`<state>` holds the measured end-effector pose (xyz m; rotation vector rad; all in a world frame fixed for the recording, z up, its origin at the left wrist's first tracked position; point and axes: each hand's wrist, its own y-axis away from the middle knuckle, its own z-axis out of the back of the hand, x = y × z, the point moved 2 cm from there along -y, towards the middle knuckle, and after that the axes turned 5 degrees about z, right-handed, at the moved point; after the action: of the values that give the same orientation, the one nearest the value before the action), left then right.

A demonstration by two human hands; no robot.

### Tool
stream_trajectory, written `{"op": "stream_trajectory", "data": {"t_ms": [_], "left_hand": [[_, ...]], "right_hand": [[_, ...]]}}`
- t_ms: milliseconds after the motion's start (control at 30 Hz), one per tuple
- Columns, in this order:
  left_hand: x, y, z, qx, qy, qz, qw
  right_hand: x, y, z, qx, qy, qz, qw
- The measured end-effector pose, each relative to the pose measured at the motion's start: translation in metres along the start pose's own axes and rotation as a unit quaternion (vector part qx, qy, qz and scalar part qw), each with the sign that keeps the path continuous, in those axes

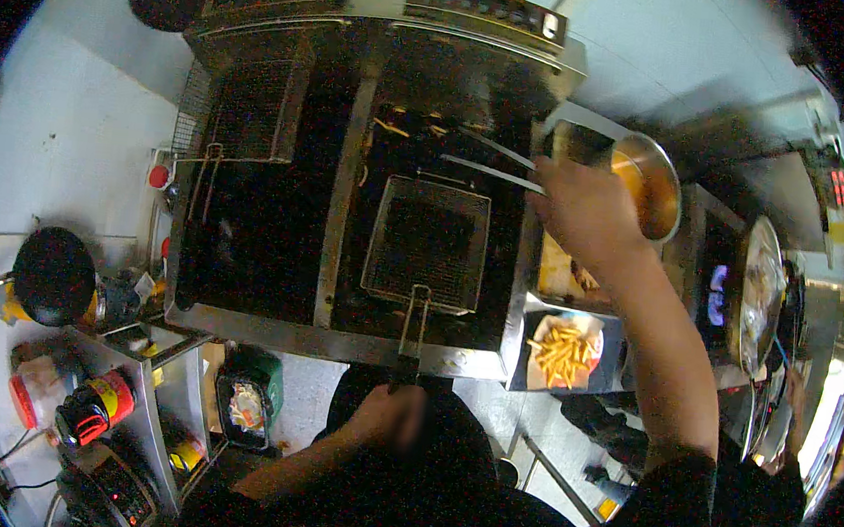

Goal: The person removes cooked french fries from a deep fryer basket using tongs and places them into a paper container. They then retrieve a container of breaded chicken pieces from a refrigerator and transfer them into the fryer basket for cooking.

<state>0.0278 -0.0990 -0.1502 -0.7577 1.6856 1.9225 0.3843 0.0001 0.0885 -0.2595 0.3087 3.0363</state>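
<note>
My right hand (585, 210) holds metal tongs (490, 168), whose tips reach over the right fryer vat. A few French fries (391, 127) lie near the back of that vat, left of the tongs; no food shows between the tips. A wire fry basket (428, 241) sits in the same vat, its handle towards me. My left hand (393, 415) is closed around the handle's end. Right of the fryer, a portion of French fries (563, 351) rests on paper. A second wire basket (255, 109) is at the back of the left vat.
A steel pot (647, 185) stands behind my right forearm. The fryer's front rim (273, 333) runs before me. Below left are a bin (248, 399) and a metal shelf unit (146, 405). At far right is a round, shiny pan or lid (759, 297), with a co-worker's arm (795, 401) beyond.
</note>
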Motion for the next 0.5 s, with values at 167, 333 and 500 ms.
{"op": "stream_trajectory", "data": {"t_ms": [167, 333, 500], "left_hand": [[0.011, -0.012, -0.014, 0.059, 0.291, -0.026, 0.955], [-0.006, 0.003, 0.009, 0.109, 0.297, 0.011, 0.949], [-0.032, 0.028, 0.035, 0.083, 0.376, 0.057, 0.921]], "right_hand": [[0.017, -0.097, -0.054, 0.066, 0.022, 0.031, 0.997], [0.024, -0.13, -0.077, 0.072, 0.043, 0.035, 0.996], [0.015, -0.097, -0.052, 0.128, 0.021, -0.03, 0.991]]}}
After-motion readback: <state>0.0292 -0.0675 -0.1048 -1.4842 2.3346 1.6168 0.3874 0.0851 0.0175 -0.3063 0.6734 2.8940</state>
